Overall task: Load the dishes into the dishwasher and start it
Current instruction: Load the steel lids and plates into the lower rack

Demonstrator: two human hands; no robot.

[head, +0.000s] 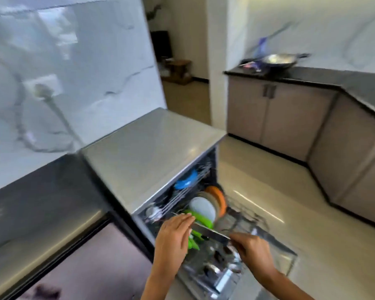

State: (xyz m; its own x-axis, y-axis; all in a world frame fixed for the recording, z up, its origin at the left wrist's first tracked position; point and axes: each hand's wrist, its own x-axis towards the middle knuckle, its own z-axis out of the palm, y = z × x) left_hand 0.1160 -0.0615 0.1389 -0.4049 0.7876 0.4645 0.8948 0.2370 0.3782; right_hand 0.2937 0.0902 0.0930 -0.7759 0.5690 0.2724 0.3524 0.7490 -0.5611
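Steel knife (210, 230) over dishwasher rack (258, 226), right hand (254, 249) pinching handle, left hand (173, 239) fingers straight on blade

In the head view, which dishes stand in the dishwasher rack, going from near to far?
Green plate → white plate → orange plate. The blue dish sits apart, deeper inside the dishwasher.

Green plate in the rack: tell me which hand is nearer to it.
Left. The left hand lies right beside the green plate, fingertips over its edge. The right hand is farther out over the open rack, at the knife's other end.
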